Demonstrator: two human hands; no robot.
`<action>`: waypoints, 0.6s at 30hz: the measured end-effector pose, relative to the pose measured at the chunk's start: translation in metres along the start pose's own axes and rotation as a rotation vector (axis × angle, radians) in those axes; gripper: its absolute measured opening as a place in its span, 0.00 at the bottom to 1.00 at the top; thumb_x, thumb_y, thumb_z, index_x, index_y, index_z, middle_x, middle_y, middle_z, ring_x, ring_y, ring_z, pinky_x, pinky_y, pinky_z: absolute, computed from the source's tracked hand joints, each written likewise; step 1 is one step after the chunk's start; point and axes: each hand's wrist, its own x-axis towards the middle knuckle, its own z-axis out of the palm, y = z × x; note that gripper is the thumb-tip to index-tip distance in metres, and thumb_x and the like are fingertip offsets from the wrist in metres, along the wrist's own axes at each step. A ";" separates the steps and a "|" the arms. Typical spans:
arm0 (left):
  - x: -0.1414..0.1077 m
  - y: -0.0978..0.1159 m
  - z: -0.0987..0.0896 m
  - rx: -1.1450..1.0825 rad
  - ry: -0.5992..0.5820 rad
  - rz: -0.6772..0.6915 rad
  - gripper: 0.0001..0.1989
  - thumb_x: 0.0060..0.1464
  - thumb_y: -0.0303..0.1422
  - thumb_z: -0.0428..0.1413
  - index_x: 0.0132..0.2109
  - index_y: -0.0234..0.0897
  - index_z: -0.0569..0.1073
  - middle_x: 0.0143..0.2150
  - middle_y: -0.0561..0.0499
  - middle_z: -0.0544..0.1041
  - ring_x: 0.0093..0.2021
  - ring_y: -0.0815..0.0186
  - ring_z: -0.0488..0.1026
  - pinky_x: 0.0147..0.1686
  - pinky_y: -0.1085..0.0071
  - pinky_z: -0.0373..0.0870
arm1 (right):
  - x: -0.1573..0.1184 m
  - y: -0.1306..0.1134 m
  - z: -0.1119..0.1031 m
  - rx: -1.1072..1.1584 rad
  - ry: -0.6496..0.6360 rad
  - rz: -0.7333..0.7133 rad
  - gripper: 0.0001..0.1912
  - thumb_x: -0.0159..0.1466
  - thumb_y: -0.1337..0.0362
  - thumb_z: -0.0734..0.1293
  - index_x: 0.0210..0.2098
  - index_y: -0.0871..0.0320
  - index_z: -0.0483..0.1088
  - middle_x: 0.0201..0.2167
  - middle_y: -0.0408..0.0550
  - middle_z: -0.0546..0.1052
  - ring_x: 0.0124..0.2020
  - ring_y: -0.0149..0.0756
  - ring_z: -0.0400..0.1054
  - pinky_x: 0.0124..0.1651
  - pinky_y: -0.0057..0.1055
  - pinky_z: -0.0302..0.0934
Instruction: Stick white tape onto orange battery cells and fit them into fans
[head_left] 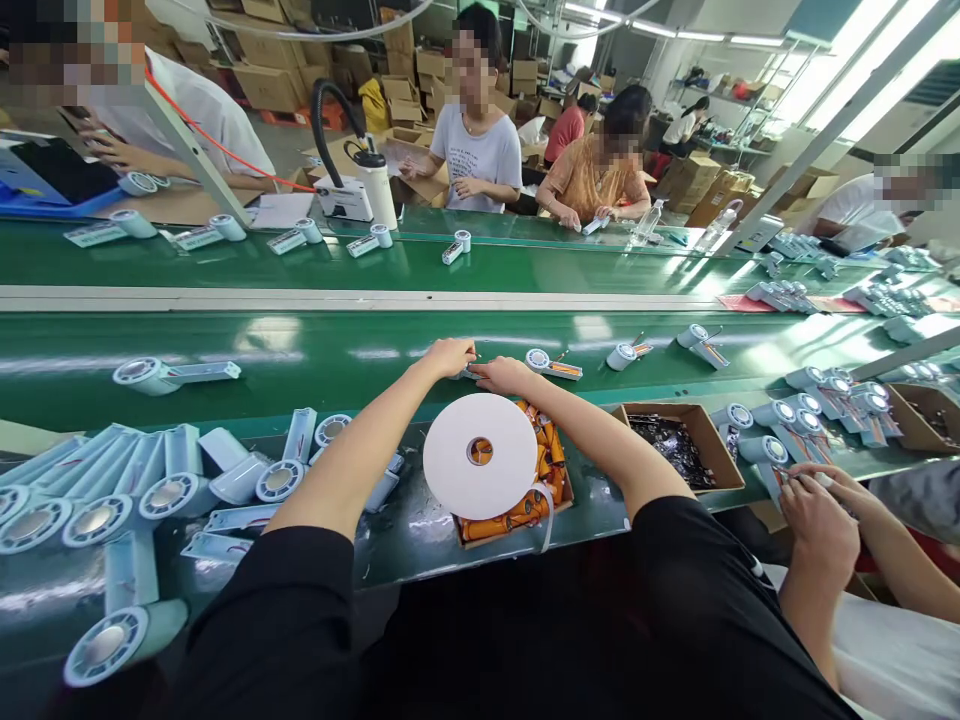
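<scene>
My left hand (448, 356) and my right hand (506, 375) meet over the near edge of the green belt, fingers bent in. Between them a sliver of a pale blue fan housing (466, 373) shows, mostly covered by my fingers. My right fingers close on it. The left fingertips are pinched, and what they hold is too small to make out. Below my wrists, a white reel (450, 450) lies on a cardboard box of orange-wrapped battery cells (556, 460). Right of my hands, a fan housing with an orange cell in its handle (564, 370) lies on the belt.
Fan housings (169, 495) crowd the bench at left, and another (146, 375) lies on the belt (337, 350). A box of small black parts (667, 445) stands at right, near a co-worker's hands (817, 510). Other people sit across a second belt (540, 265).
</scene>
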 end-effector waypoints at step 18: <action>-0.253 0.062 0.022 0.000 0.246 0.453 0.43 0.44 0.47 0.74 0.68 0.51 0.72 0.72 0.42 0.69 0.74 0.35 0.58 0.72 0.31 0.53 | -0.269 -0.039 0.055 0.491 0.528 0.020 0.15 0.71 0.50 0.69 0.45 0.56 0.79 0.22 0.41 0.72 0.23 0.33 0.66 0.28 0.31 0.60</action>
